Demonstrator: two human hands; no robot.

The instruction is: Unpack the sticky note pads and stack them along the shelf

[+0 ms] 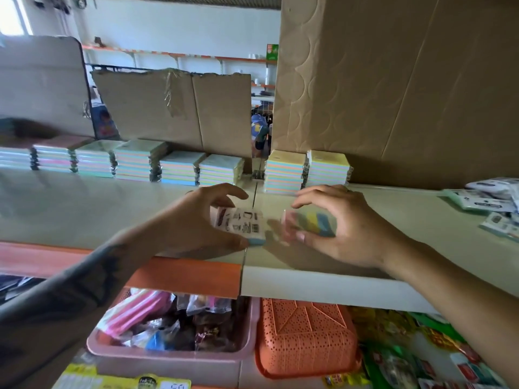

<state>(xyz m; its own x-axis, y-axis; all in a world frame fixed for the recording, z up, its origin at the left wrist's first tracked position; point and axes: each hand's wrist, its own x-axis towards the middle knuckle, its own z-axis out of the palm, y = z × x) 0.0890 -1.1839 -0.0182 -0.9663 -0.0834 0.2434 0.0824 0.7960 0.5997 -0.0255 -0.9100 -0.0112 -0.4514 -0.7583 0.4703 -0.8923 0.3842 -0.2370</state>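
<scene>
Left hand (202,217) pinching a labelled pad (240,224), right hand (334,223) gripping a blurred rainbow pad (314,223), both just above the shelf (407,228), before the stacks (179,167). Probably light, stiff, film-slick; best held by opposite edges.

Both forearms extend forward and converge at centre. The left hand (196,220) is palm-down, fingers curled, thumb and fingertips gripping a pad. The right hand (337,223) is arched, knuckles up, fingers and thumb curled in a pinch. The hands are near, not touching.
</scene>
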